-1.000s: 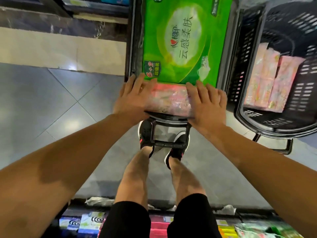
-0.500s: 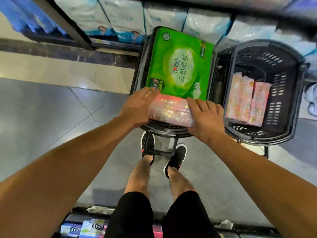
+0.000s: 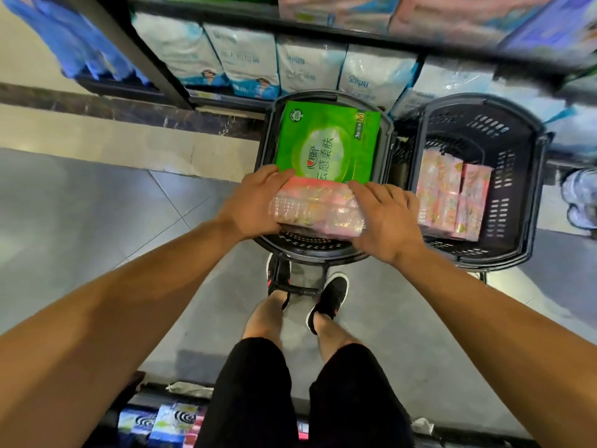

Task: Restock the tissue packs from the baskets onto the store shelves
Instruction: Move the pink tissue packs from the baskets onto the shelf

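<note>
A pink tissue pack [image 3: 318, 208] in clear wrap lies across the near end of the left black basket [image 3: 323, 250]. My left hand [image 3: 255, 202] grips its left end and my right hand [image 3: 386, 218] grips its right end, fingers curled over the top. Behind the pack, a large green tissue pack [image 3: 329, 140] fills the same basket. The right black basket [image 3: 517, 176] holds several more pink tissue packs [image 3: 452, 195] standing on end.
A store shelf [image 3: 323, 30] stands just beyond the baskets, with white and blue packs [image 3: 245, 63] on its lowest level and pink packs above. Grey tiled floor [image 3: 80, 221] spreads to the left. My legs and black shoes are below the baskets. Someone's shoe [image 3: 581, 202] shows at far right.
Both hands have lifted the pink pack a little out of the left basket. The view has tilted up, so the shelf behind the baskets now shows.
</note>
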`<state>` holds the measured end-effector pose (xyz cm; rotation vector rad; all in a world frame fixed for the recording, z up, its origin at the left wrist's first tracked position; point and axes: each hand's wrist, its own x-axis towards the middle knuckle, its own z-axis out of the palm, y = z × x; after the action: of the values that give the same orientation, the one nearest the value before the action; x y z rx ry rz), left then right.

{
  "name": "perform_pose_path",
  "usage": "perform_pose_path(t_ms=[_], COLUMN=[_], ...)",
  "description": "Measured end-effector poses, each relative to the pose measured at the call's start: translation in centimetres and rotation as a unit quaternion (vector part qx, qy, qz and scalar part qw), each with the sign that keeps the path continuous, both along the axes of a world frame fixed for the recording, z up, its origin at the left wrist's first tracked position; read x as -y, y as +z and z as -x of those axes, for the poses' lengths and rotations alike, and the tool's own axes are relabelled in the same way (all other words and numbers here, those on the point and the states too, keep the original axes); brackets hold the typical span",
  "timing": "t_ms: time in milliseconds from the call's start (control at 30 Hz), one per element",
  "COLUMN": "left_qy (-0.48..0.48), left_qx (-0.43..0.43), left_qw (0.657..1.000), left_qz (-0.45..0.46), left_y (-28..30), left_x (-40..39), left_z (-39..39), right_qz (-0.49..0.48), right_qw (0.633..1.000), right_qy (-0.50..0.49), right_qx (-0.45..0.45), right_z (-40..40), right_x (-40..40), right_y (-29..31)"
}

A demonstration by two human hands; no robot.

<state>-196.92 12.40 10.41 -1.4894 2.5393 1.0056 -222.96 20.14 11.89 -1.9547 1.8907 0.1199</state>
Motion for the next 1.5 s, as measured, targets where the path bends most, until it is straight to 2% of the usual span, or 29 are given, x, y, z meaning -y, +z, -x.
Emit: perform_pose_path(t_ms=[100, 200, 267, 333, 433, 633, 800, 967, 1067, 1200, 1333, 1433, 1500], left_qy=[0.062, 0.170, 0.215, 0.233, 0.249, 0.298, 0.331, 0.251, 0.204, 0.144, 0.150, 0.166, 0.177], left_qx=[-0.054, -0.113, -0.134, -0.146, -0.165, -0.189, -0.172, -0.149, -0.128, -0.255, -0.388, -0.446, -0.481], left_qw=[0.997, 0.979, 0.967, 0.961, 0.954, 0.936, 0.923, 0.946, 0.962, 0.955, 0.909, 0.879, 0.859], left_qz=[-0.006, -0.014, -0.009, -0.004, 0.019, 0.020, 0.093, 0.140, 0.129, 0.037, -0.008, -0.013, -0.003], left_y=[5.3, 10.8, 14.0, 16.5, 19.1, 23.0, 27.5, 33.9, 37.3, 40.2, 41.4, 41.5, 41.6], left_x=[0.5, 0.2, -0.6, -1.6, -2.3, -2.6, -1.6, 0.5, 1.5, 2.6, 3.2, 4.1, 4.7], left_z=[0.0, 0.0, 0.1, 0.2, 0.9, 2.7, 2.7, 1.2, -0.7, -3.8, -6.9, -9.3, -10.5], right_qz=[-0.032, -0.059, -0.051, -0.066, -0.074, -0.071, -0.069, -0.091, -0.086, -0.084, -0.043, 0.044, 0.145], right_qw=[0.995, 0.970, 0.933, 0.871, 0.799, 0.743, 0.757, 0.796, 0.823, 0.846, 0.877, 0.899, 0.899], right_qy=[-0.060, -0.148, -0.217, -0.289, -0.346, -0.329, -0.273, -0.199, -0.154, -0.088, -0.058, -0.041, -0.090], right_qx=[0.075, 0.186, 0.282, 0.393, 0.487, 0.579, 0.590, 0.565, 0.540, 0.518, 0.474, 0.435, 0.403], right_z=[0.5, 1.6, 2.5, 3.4, 4.8, 6.5, 6.4, 6.1, 5.1, 2.6, -0.3, -2.8, -4.2], right_x=[1.0, 1.1, 0.7, -0.1, -0.9, -0.6, 0.6, 2.6, 3.9, 5.6, 6.5, 6.9, 7.1], right_y=[4.5, 9.7, 13.1, 15.9, 18.8, 23.0, 26.5, 31.7, 34.9, 39.2, 42.9, 44.3, 44.1])
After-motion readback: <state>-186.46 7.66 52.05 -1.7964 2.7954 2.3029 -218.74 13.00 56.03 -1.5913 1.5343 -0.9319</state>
